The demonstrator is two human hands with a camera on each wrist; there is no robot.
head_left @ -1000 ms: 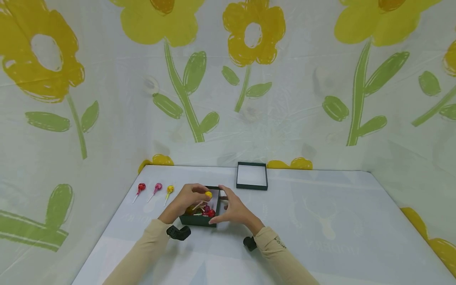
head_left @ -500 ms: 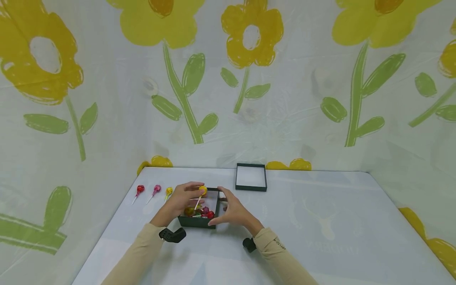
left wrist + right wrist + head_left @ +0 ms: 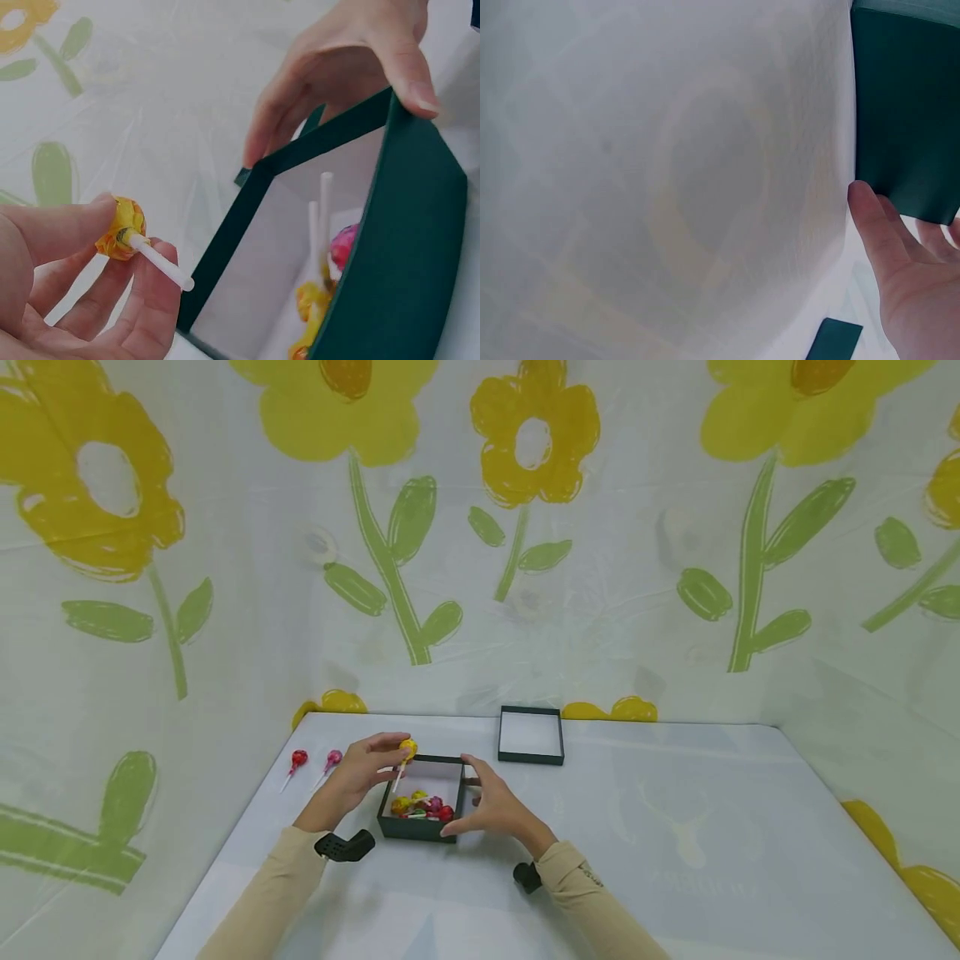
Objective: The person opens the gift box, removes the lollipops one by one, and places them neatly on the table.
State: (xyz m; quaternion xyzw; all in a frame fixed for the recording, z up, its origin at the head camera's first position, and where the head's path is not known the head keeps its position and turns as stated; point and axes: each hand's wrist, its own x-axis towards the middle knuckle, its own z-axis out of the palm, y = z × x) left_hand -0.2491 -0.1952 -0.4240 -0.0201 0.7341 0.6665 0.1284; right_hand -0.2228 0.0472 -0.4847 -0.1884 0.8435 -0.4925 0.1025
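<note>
My left hand (image 3: 352,781) pinches a yellow-wrapped lollipop (image 3: 408,748) by its candy head between thumb and fingers, the white stick pointing down, above the left far part of an open dark green box (image 3: 415,829). In the left wrist view the same lollipop (image 3: 124,229) is close to the box's rim. Several lollipops (image 3: 437,806) in yellow, red and pink wrappers lie inside the box near its front wall. My right hand (image 3: 498,806) holds the box across its right side, thumb at the near corner and fingers at the far corner.
A green-rimmed box lid (image 3: 531,758) with a white inside lies farther back on the white table (image 3: 637,827). On the left lie a red lollipop (image 3: 298,758) and a pink lollipop (image 3: 333,757), partly covered by my left hand. A flower-printed sheet (image 3: 615,635) hangs behind.
My left hand has lifted the yellow lollipop up and leftward out of the box, and now hides the yellow lollipop lying on the table. The right hand stays on the box.
</note>
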